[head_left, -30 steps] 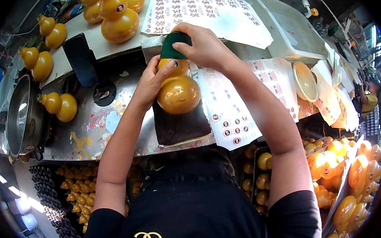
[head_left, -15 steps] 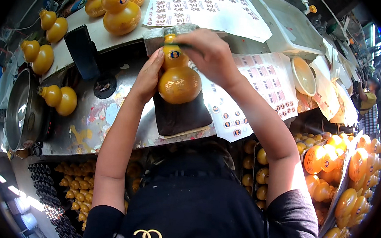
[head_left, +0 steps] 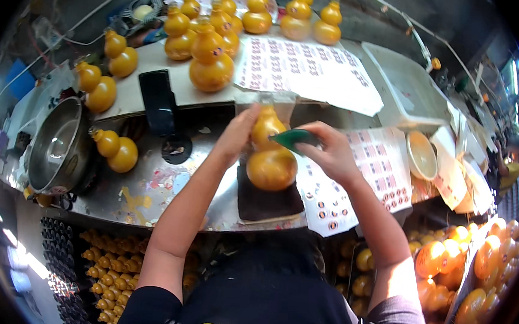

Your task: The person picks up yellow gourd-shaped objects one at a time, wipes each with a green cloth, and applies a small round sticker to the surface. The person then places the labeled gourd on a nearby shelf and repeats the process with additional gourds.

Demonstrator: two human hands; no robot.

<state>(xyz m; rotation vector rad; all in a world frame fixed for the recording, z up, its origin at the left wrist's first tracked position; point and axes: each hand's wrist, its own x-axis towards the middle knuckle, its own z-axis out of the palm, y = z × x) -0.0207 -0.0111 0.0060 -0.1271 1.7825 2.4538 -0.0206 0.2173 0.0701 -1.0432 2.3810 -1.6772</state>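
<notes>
A glossy yellow gourd-shaped bottle [head_left: 272, 170] stands on or just over a dark pad [head_left: 268, 206] at the bench's front. My left hand [head_left: 240, 132] is closed round the left side of its neck and upper bulb. In my right hand [head_left: 336, 153] a green flat scraper [head_left: 294, 138] is pinched between thumb and fingers. Its tip meets the upper bulb just above the waist, where a small dark spot shows; the rest of the sticker there cannot be made out. Right of the pad lies a sheet of stickers [head_left: 375, 164].
More yellow gourd bottles [head_left: 210, 74] stand along the raised shelf, near a printed sheet [head_left: 313, 75]. A black phone [head_left: 156, 102] leans at its edge. Left is a metal pan [head_left: 56, 148]; right are a clear tray [head_left: 406, 91] and a cream bowl [head_left: 421, 155]. Crated gourds [head_left: 110, 278] sit below.
The whole view has shifted, showing more of the shelf. My right hand has moved from across the bottle's neck down to its right side, bringing the green scraper into plain sight.
</notes>
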